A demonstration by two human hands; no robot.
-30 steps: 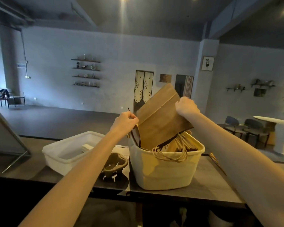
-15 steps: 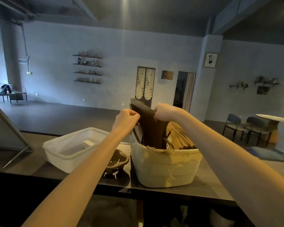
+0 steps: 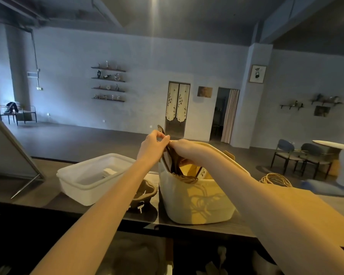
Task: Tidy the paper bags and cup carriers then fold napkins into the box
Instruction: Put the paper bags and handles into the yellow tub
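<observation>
A cream bin (image 3: 199, 203) stands on the dark counter, with brown paper bags (image 3: 173, 164) upright at its left end and their rope handles draped over the front rim. My left hand (image 3: 152, 145) pinches the bags' top edges above the bin's left corner. Just to its right, my right hand (image 3: 184, 149) curls over the rim and grips the bags from the inside. A grey pulp cup carrier (image 3: 144, 193) lies on the counter between the bin and a white plastic box (image 3: 77, 181). That box holds white napkins (image 3: 109, 172).
More rope handles (image 3: 276, 179) lie on the counter behind my right forearm. A slanted framed panel (image 3: 10, 151) leans at the far left. Chairs (image 3: 300, 157) and a round white table (image 3: 338, 147) stand beyond the counter on the right.
The paper bag held tilted above the bin has swung upright and gone down into its left end. My right hand came down to the rim; my left hand stayed at the corner.
</observation>
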